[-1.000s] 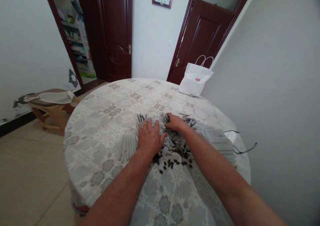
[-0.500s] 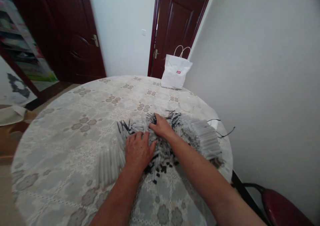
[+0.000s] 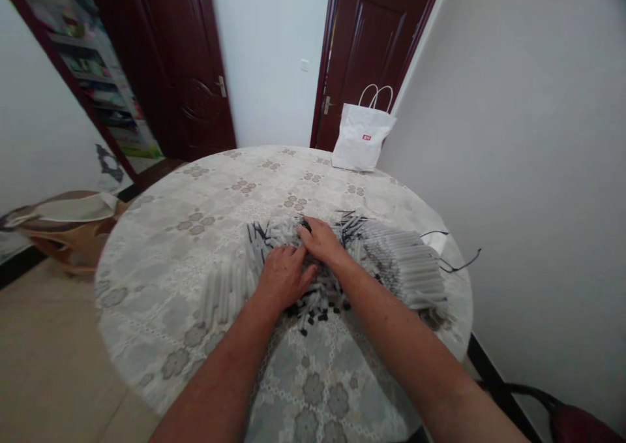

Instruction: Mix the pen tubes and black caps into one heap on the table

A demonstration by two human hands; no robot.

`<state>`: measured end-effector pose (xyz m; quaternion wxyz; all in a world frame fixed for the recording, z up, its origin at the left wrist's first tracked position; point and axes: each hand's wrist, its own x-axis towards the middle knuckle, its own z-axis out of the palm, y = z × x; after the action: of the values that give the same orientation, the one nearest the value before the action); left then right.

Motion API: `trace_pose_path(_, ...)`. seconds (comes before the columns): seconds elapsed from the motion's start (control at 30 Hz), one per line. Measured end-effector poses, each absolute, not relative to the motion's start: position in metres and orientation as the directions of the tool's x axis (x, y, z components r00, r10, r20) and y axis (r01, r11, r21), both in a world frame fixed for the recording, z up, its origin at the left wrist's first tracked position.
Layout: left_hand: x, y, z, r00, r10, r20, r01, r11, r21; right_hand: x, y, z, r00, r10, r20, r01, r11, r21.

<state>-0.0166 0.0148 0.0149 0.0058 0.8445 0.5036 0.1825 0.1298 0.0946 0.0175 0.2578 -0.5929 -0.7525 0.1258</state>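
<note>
A pile of translucent whitish tubes (image 3: pixel 278 232), with thin black sticks (image 3: pixel 349 224) among them, lies in front of me. My left hand (image 3: pixel 283 274) rests on the pile, palm down, its thumb held apart from the fingers. Just beyond it, my right hand (image 3: pixel 320 239) curls its fingers around a bunch of thin black sticks at the pile's far side; the fingertips are partly hidden. Small black caps (image 3: pixel 323 315) are scattered at the near edge. To the right, many tubes (image 3: pixel 415 267) form a neat stack, while a smaller row (image 3: pixel 222 293) lies at the left.
The round table has a patterned lace-like tablecloth (image 3: pixel 147 286). A white paper bag (image 3: pixel 362 136) stands at its far edge. Eyeglasses (image 3: pixel 460 267) lie near the right edge, by the wall. A brown bag (image 3: pixel 73 234) is on the left, beyond the table.
My view has shifted, so the scene sits further right. My left hand has moved forward, closer to the right hand. The right hand stays at the far side of the pile.
</note>
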Motion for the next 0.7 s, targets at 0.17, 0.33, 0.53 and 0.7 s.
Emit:
trace_pose_path(0.17,-0.02,0.017,0.017,0.484,0.807,0.338,0.805,-0.562,0.191,0.141,0.081,0.017,-0.182,0.946,0.27,0.788,0.304,-0.535)
trace_pose_path(0.33,-0.022,0.021,0.02,0.451,0.81,0.375,0.835,-0.532,0.145,0.151,0.063,0.02,-0.145,0.93,0.338,0.776,0.319,-0.544)
trace_pose_path(0.53,-0.028,0.03,0.02,0.422,0.805,0.416,0.861,-0.5,0.093,0.196,-0.016,0.048,-0.096,0.818,0.567,0.707,0.457,-0.539)
trace_pose_path(0.7,-0.021,0.024,0.025,0.433,0.74,0.515,0.835,-0.545,0.081,0.271,-0.113,0.047,0.147,0.658,0.738,0.756,0.406,-0.513)
